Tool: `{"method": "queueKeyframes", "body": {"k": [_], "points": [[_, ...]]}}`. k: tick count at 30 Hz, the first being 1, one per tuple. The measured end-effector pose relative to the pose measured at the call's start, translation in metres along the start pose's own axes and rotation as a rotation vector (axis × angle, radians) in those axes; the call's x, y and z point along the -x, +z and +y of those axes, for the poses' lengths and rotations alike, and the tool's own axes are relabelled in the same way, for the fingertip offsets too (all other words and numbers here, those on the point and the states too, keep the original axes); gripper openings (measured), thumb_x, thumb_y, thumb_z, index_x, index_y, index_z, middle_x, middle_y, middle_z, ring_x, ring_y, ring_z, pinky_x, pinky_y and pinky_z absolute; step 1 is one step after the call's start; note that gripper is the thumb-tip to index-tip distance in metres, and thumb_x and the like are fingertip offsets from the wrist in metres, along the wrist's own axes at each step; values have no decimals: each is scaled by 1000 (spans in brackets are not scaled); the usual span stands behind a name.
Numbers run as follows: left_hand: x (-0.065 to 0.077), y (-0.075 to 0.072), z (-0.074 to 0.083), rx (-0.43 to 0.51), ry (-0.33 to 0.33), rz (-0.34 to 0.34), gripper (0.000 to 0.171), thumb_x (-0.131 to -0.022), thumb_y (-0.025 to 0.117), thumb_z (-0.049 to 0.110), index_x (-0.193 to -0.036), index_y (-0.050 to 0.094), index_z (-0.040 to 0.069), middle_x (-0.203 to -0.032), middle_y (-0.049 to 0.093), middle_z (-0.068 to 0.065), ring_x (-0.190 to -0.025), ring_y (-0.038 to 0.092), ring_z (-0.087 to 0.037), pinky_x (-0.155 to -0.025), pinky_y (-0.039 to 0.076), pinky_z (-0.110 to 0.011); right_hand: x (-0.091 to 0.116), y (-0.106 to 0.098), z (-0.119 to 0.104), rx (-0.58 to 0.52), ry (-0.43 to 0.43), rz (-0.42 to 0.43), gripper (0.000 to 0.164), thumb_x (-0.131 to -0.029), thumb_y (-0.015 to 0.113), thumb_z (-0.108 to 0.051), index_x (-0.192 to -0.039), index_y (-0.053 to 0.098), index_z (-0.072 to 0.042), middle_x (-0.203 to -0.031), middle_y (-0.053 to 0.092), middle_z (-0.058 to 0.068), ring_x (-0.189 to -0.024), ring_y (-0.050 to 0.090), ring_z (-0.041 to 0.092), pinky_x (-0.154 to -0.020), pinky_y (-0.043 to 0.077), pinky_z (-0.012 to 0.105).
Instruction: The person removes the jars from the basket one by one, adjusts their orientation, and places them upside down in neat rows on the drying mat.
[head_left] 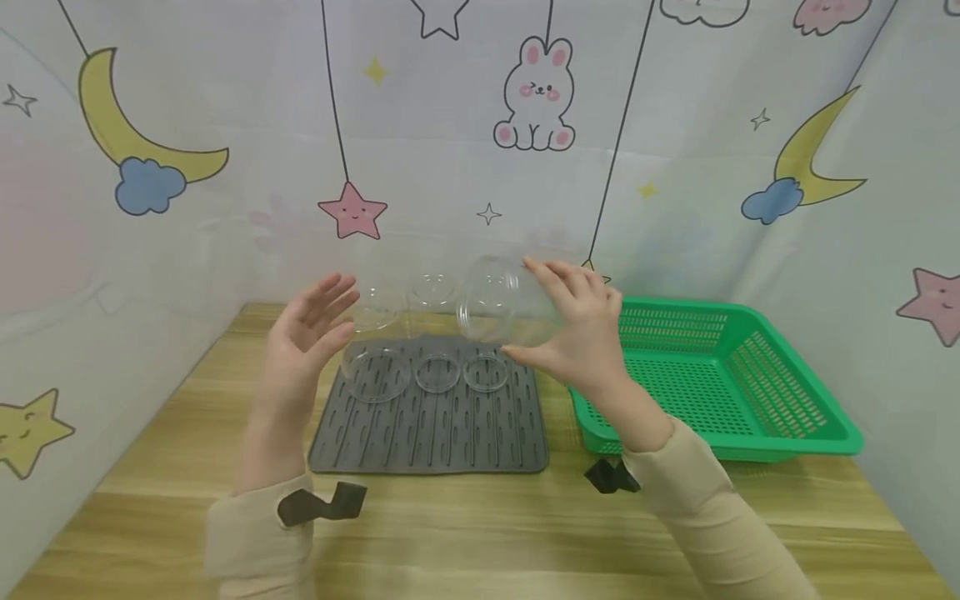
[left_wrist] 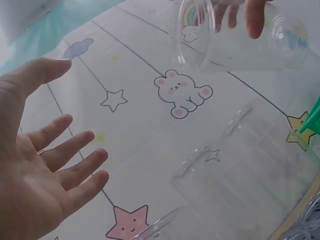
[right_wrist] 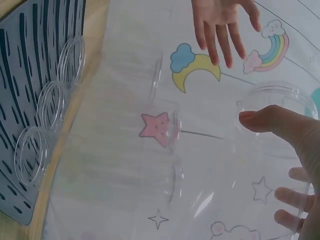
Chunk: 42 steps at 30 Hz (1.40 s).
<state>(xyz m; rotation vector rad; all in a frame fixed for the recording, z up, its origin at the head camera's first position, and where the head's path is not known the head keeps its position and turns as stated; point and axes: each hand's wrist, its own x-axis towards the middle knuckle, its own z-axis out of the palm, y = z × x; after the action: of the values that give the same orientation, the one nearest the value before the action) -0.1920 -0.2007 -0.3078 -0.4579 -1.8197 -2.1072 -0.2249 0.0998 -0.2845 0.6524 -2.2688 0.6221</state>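
Observation:
My right hand [head_left: 587, 329] holds a clear jar [head_left: 487, 304] above the mat, its thumb and fingers on opposite sides of the wall. The jar lies on its side in the air, its rim facing left, as the left wrist view also shows. Beneath and behind it, three clear jars stand in a row on a dark grey drying mat [head_left: 427, 433]: a left jar [head_left: 377, 375], a middle jar [head_left: 437, 375] and a right jar [head_left: 485, 373]. Their see-through walls are hard to make out. My left hand [head_left: 306, 337] is raised left of the row, fingers spread, touching nothing.
A green plastic basket [head_left: 787, 446] with perforated walls stands right of the mat, partly behind my right forearm. Both rest on a wooden table [head_left: 480, 533]. A white printed curtain [head_left: 435, 150] hangs close behind and along the sides.

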Motion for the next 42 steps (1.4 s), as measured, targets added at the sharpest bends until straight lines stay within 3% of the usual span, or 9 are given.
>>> {"method": "queueKeyframes", "body": {"k": [3,9,19,23,26,31,37,42], "points": [[-2,10,-3,-56,-23,-72,57,-94,55,-2,-147,39,9,-146,48,1,-135,44,-15,-113,40,-23,2,4,-6,35,-38,-4,99,-52,96,-36,-140,52,-17,-132,56,12,-121,45,35,-87,34,57],[-6,29,-10,-107,-19,-186,69,-88,60,-7,-150,33,4,-152,41,-5,-143,36,-27,-121,28,-49,7,11,-19,105,-128,-3,101,-51,95,-42,-139,53,-17,-129,58,12,-117,47,34,-82,35,54],[-4,42,-14,-142,7,-317,84,-81,76,6,-152,30,10,-157,35,-7,-144,34,-30,-119,31,-53,11,21,-31,167,-197,-33,100,-51,95,-45,-138,55,-16,-128,58,8,-114,48,31,-84,39,52],[-3,44,-13,-177,-16,-360,90,-79,80,8,-153,29,15,-158,33,-9,-143,36,-30,-117,33,-55,13,23,-35,185,-212,-56,100,-51,94,-46,-138,54,-17,-128,58,8,-114,49,30,-84,40,51],[-2,45,-13,-221,-53,-367,93,-77,82,9,-153,30,20,-159,32,-8,-142,38,-28,-116,35,-54,13,24,-37,195,-212,-77,101,-51,94,-46,-139,54,-17,-129,58,7,-115,49,30,-85,40,52],[-2,45,-13,-267,-79,-351,90,-76,81,5,-152,33,17,-157,34,-9,-140,40,-32,-112,39,-55,15,25,-38,195,-230,-96,106,-52,94,-50,-142,51,-15,-131,56,7,-116,47,30,-85,38,51],[-3,42,-15,-259,-77,-315,85,-75,80,-1,-147,38,11,-153,38,-13,-137,43,-35,-109,42,-57,14,24,-35,173,-281,-63,114,-49,92,-56,-144,47,-14,-132,59,6,-118,51,31,-90,40,53],[-4,39,-17,-252,-75,-304,83,-75,79,-1,-146,40,12,-152,40,-11,-137,43,-34,-108,44,-56,11,21,-29,106,-322,-34,113,-49,91,-56,-142,48,-11,-129,61,8,-117,55,30,-91,45,51]]}}
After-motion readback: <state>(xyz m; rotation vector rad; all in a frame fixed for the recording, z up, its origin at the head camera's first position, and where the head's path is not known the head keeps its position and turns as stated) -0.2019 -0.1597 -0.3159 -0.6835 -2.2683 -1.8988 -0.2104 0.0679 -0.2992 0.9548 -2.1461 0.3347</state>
